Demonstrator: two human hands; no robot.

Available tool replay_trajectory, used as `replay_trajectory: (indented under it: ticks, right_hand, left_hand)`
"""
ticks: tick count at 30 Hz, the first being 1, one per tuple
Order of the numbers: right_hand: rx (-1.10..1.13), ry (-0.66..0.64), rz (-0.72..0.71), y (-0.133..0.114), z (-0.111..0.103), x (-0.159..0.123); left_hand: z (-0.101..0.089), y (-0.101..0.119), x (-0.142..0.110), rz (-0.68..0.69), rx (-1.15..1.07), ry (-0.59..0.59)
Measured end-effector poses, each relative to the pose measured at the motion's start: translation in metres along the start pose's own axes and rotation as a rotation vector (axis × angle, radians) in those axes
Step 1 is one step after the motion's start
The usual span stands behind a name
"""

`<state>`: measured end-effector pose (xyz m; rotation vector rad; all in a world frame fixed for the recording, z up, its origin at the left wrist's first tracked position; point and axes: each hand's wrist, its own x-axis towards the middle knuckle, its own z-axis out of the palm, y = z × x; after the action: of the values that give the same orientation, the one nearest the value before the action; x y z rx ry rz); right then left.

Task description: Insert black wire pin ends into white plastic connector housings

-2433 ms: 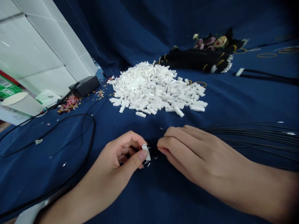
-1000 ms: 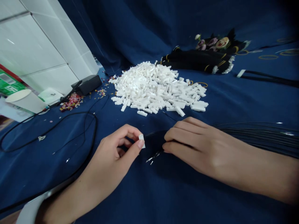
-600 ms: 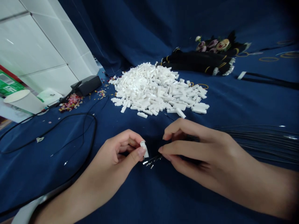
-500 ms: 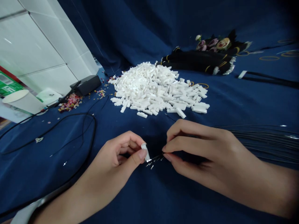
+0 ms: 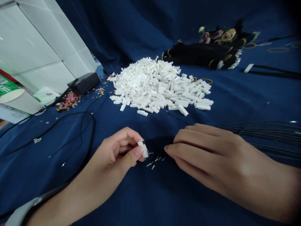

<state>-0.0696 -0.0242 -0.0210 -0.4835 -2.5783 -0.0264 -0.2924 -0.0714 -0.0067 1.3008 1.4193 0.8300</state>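
While a big pile of white plastic connector housings lies far on the blue cloth, the left hand pinches one housing closed. The right hand curves over black wires, grip unclear, just beside small metal terminals.

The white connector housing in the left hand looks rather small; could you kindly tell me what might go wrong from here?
The housing is pinched between the thumb and fingers of the left hand, so it might slip onto the navy cloth. The tiny metal terminals on the black wires, just beside it and near the right hand, could bend or snag if pushed in askew.
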Motion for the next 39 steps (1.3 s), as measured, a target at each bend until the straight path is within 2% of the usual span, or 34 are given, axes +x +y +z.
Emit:
replay_trajectory:
  ticks: [13, 19, 28, 39]
  right_hand:
    - [-0.038, 0.054, -0.059, 0.000, 0.004, 0.000]
    - [-0.137, 0.073, -0.094, -0.004, -0.002, 0.006]
    - [-0.142, 0.194, -0.127, -0.008, -0.006, 0.010]
    - [-0.138, 0.177, -0.138, -0.012, -0.005, 0.013]
  left_hand:
    - [-0.001, 0.000, -0.002, -0.003, -0.009, -0.019]
    - [0.001, -0.001, 0.000, -0.001, -0.010, -0.008]
    - [0.000, -0.001, -0.002, 0.000, -0.035, -0.025]
    - [0.001, 0.000, -0.003, 0.000, -0.018, -0.036]
